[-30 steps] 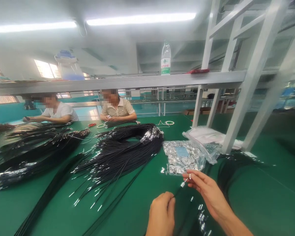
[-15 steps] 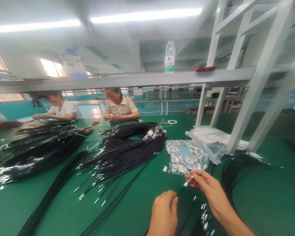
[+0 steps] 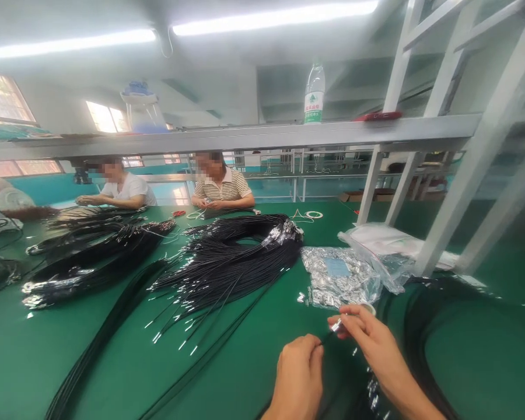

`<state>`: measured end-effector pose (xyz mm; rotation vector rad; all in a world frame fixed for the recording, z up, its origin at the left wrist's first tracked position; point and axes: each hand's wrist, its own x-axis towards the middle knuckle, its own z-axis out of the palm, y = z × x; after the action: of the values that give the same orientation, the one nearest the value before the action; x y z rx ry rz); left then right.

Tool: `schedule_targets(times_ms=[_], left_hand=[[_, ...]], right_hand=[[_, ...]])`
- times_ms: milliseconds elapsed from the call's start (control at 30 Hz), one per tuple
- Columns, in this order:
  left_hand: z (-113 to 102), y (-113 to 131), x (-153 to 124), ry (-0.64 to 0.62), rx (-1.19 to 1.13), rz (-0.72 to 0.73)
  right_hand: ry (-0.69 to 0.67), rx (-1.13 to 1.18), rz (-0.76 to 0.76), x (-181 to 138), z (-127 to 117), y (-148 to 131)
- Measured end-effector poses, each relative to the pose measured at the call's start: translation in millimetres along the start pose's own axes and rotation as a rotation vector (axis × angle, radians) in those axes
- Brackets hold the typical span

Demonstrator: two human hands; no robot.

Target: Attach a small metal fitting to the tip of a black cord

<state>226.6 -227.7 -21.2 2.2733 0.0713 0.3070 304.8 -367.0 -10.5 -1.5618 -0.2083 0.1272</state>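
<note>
My left hand (image 3: 298, 373) pinches a thin black cord (image 3: 326, 338) near its end, low in the middle of the view. My right hand (image 3: 371, 341) holds a small silver metal end piece (image 3: 336, 324) against the cord's tip with thumb and fingers. Just beyond my hands lies a clear bag of silver end pieces (image 3: 339, 283), with a few loose ones beside it. A big bundle of black cords with silver tips (image 3: 227, 262) spreads over the green table (image 3: 254, 350) to the left. More finished cords lie under my right wrist.
Other cord bundles (image 3: 91, 256) lie at the left. Two people sit working at the far side of the table. A white shelf frame (image 3: 446, 198) stands at the right, with a water bottle (image 3: 314, 96) on its rail. A second plastic bag (image 3: 385, 239) rests by the frame.
The camera has swung slightly left, so everything sits further right. My right hand has drawn a little closer to the left, keeping the metal piece at the cord's tip.
</note>
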Motion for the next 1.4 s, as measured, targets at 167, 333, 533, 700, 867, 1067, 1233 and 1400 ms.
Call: schedule_targets(times_ms=[167,333,533,700,867,1067,1233,1400], left_hand=[[2,-2,1,0.024,-0.001,-0.007],[1,-1,-1,0.041,-0.003,-0.008],[0,1,-1,0.045,-0.019,0.003],[1,0,-1,0.039,-0.089,-0.005],[0,2,0,0.031,-0.119,-0.031],[-1,0,2,0.036,-0.186,-0.074],[-1,-3,2,0.017,-0.238,-0.111],[-2,-1,2,-0.013,-0.251,-0.121]], right_hand=[[-0.119,0.101,0.046,0,0,6],[-0.056,0.169,0.078,6,-13,9],[-0.083,0.152,0.046,4,-8,8],[-0.236,0.076,0.014,1,-2,6],[-0.199,0.103,0.017,3,-8,6],[-0.039,0.13,-0.022,3,-12,6],[0.006,0.028,-0.129,2,-10,5],[-0.033,-0.04,-0.22,2,-7,14]])
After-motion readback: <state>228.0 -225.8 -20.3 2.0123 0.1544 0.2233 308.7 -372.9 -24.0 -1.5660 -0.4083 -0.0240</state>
